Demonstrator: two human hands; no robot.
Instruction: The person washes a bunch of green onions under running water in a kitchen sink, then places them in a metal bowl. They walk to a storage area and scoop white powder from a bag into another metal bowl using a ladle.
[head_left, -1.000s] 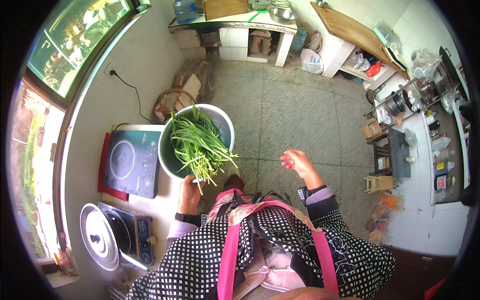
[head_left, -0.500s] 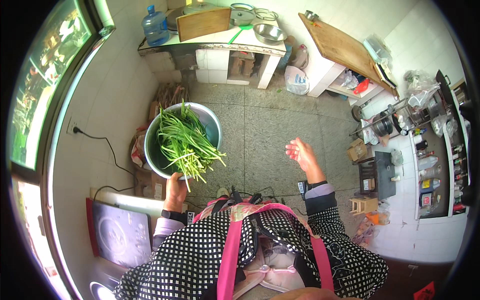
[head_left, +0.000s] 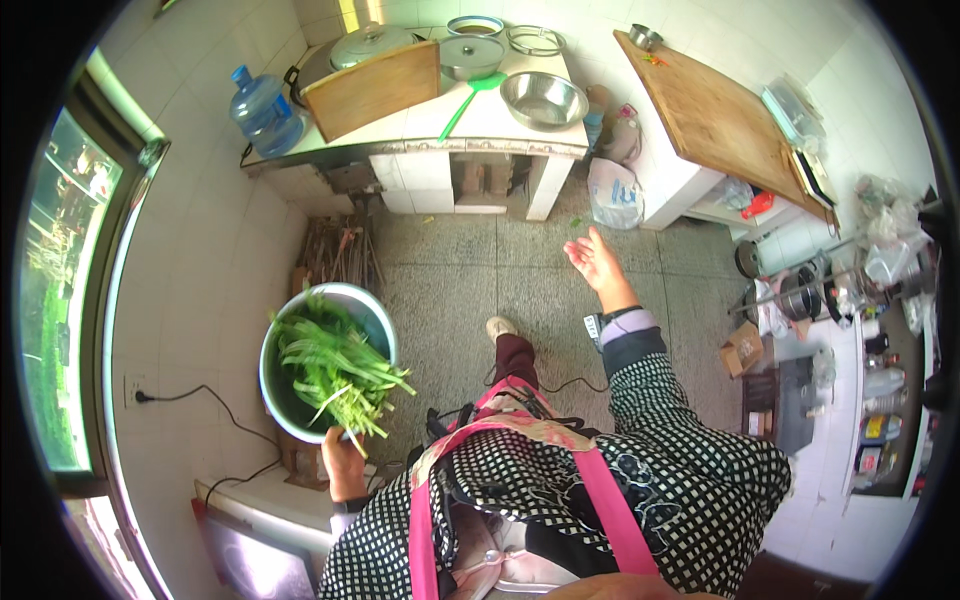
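My left hand (head_left: pixel 344 464) grips the near rim of a round metal basin (head_left: pixel 382 322) at the left. Long green leafy stalks (head_left: pixel 335 358), like garlic chives, lie in the basin, and their pale cut ends hang over its right edge. The fingers of that hand are partly hidden under the rim. Out in front on the right, my right hand (head_left: pixel 596 262) is held in the air with its fingers stretched out and nothing in it. Below it is the grey floor (head_left: pixel 450 320).
Ahead is a tiled counter (head_left: pixel 400 125) with a wooden board (head_left: pixel 375 88), a green fly swatter (head_left: pixel 470 105), a steel bowl (head_left: pixel 543 100) and a water jug (head_left: pixel 265 112). A large cutting board (head_left: pixel 720 125) lies at the right. Firewood (head_left: pixel 340 255) leans by the left wall; a white bag (head_left: pixel 615 195) stands between counters.
The counter is nearer and one foot now shows stepping forward. The basin sits lower and farther left in view, still in my left hand. My right hand has risen slightly.
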